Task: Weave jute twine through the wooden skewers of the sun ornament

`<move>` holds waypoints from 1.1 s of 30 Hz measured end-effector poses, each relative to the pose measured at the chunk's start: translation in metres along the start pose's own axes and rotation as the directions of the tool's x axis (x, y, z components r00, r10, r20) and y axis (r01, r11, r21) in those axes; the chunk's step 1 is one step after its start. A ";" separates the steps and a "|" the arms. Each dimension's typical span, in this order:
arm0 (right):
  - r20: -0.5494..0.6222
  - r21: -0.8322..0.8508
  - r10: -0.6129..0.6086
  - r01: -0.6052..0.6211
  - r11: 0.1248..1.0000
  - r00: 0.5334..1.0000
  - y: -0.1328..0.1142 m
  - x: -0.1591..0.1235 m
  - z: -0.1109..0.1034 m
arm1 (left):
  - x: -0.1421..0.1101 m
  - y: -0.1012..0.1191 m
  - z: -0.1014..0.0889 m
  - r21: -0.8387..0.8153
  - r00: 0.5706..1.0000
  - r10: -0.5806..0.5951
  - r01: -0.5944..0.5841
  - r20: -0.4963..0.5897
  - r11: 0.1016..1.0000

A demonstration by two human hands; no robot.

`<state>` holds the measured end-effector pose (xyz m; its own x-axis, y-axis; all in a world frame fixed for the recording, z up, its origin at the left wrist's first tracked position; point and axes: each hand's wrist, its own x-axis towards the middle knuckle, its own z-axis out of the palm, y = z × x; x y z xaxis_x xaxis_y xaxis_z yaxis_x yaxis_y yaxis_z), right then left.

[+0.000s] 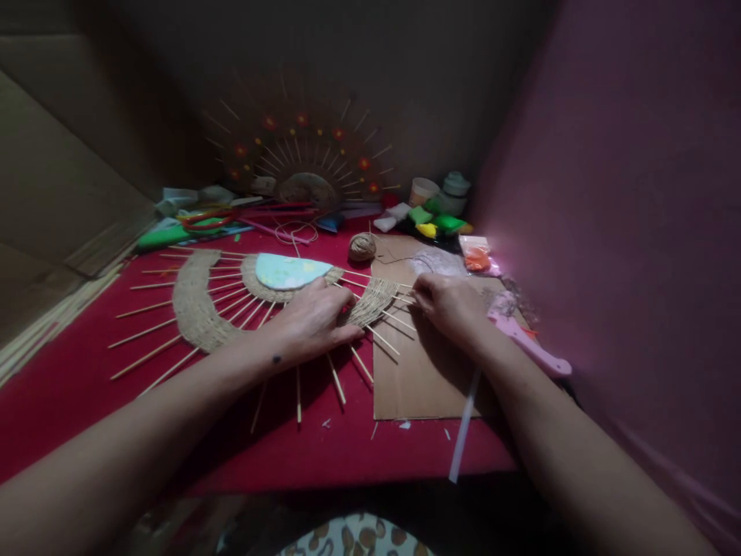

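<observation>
A half-round woven fan [191, 301] of thin wooden sticks and twisted natural twine lies on the red cloth, its spokes spread outward. At its centre is a light blue patterned half-disc [292, 272]. My left hand [324, 313] is closed on the right part of the outer woven band [373, 303], thumb towards me. Beyond the band's right end, my right hand [445, 305] is pinched at the stick tips; what its fingers hold is hidden. A ball of twine [362, 246] sits behind the fan, with a strand running right towards my right hand.
Brown cardboard [399, 394] lies under the fan's right side. A pink glue gun [536, 349] and a translucent white stick [465, 432] are by my right forearm. Orange-handled scissors [205, 220], coloured packets [448, 224] and a cup [424, 191] stand behind. A flower-decorated fan [306, 189] leans at the back.
</observation>
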<state>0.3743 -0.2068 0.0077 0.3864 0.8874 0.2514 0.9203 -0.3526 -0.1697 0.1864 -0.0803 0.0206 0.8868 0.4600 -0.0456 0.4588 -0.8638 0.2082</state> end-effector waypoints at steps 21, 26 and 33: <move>0.083 0.068 0.026 -0.032 0.997 0.996 -0.014 -0.001 0.005 | 0.022 0.029 0.001 0.166 0.998 0.048 -0.041 -0.044 0.985; 0.092 0.096 0.005 -0.014 0.995 0.996 -0.013 0.000 0.005 | 0.021 0.032 0.003 0.189 1.000 -0.001 0.005 -0.023 0.982; 0.085 0.200 0.029 -0.045 0.979 0.996 -0.008 0.000 -0.001 | 0.019 0.028 0.005 0.125 0.999 0.005 0.000 -0.040 0.992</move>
<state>0.3670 -0.2042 0.0105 0.4063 0.8987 0.1650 0.8708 -0.3262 -0.3678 0.2166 -0.0969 0.0203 0.8863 0.4631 -0.0056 0.4618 -0.8829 0.0843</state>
